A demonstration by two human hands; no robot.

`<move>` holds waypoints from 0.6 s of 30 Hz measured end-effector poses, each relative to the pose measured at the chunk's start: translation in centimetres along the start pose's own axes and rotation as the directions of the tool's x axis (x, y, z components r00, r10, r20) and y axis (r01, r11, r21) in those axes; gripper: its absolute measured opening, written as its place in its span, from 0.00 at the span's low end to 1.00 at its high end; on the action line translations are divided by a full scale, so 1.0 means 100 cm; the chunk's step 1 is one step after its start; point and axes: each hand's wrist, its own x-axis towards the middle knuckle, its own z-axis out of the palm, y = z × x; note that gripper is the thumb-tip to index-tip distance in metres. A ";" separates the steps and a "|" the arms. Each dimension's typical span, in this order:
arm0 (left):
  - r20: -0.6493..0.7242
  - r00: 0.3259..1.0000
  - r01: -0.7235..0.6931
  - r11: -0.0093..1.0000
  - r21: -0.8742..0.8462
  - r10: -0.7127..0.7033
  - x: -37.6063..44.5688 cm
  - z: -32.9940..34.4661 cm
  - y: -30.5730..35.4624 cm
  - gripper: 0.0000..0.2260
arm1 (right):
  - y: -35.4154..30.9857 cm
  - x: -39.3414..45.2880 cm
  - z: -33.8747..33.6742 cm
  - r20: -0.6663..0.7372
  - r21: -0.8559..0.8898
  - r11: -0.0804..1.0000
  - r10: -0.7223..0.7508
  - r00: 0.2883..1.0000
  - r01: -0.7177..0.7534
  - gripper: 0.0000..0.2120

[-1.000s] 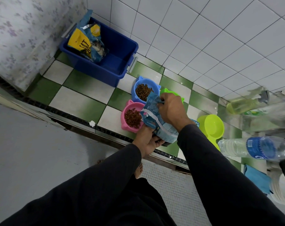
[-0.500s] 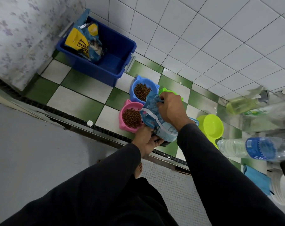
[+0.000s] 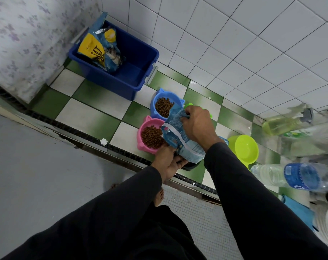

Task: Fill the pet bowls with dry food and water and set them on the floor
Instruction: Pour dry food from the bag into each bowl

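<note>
A blue cat-shaped bowl (image 3: 159,102) and a pink one (image 3: 146,139) sit on the green-and-white floor, both holding brown kibble. Over them I hold a small blue food bag (image 3: 178,136). My right hand (image 3: 199,124) grips the bag's top edge. My left hand (image 3: 167,162) holds the bag from below, beside a dark bowl (image 3: 190,165) that is mostly hidden. A green bowl (image 3: 188,105) peeks out behind my right hand. A lime-green bowl (image 3: 246,149) stands empty to the right.
A blue plastic bin (image 3: 138,62) with a larger yellow-and-blue food bag (image 3: 99,49) stands in the corner. A water bottle (image 3: 291,177) and a spray bottle (image 3: 285,124) are at the right. A door track runs across the floor under my hands.
My right hand has shifted slightly along the bag's top edge. The bag and my left hand stay in about the same place.
</note>
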 end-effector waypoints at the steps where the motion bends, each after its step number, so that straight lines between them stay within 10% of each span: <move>1: -0.005 1.000 0.003 1.000 -0.004 -0.003 0.001 0.000 -0.001 0.16 | 0.000 0.000 0.001 -0.001 0.003 1.000 0.003 1.000 -0.003 0.03; 18: 0.013 0.998 -0.057 0.997 0.043 0.056 0.005 -0.001 -0.006 0.16 | 0.017 0.000 0.005 0.010 0.068 0.998 -0.003 1.000 0.002 0.12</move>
